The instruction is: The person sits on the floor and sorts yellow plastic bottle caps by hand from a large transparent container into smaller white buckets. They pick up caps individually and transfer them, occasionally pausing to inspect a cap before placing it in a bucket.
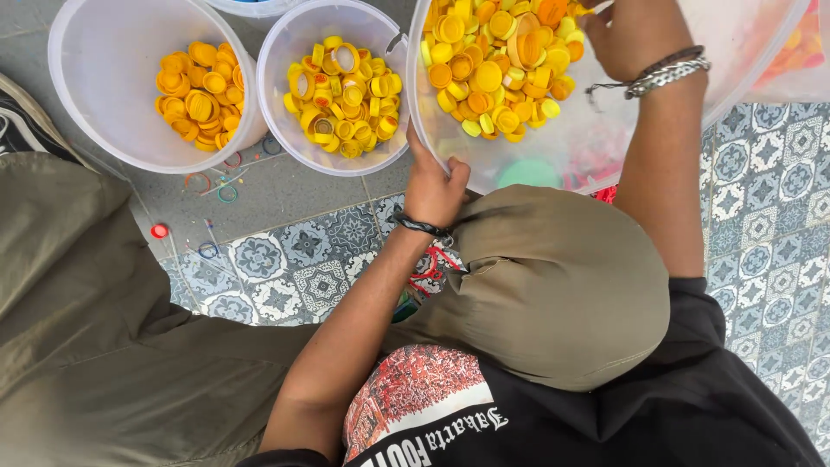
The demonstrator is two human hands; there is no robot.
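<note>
Head view: our left hand (432, 186) grips the near rim of the big clear tub (571, 147) of mixed yellow and orange caps (493, 65) resting over our knee, while our right hand (627, 35) reaches into the caps, fingers hidden so grip unclear, two smaller sorted buckets (112, 112) (285, 86) left on the floor.

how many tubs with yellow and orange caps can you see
3: one tub at far left, one beside it, and a bigger one tilted against the knee. Edges of other tubs show at top; contents unclear.
</note>
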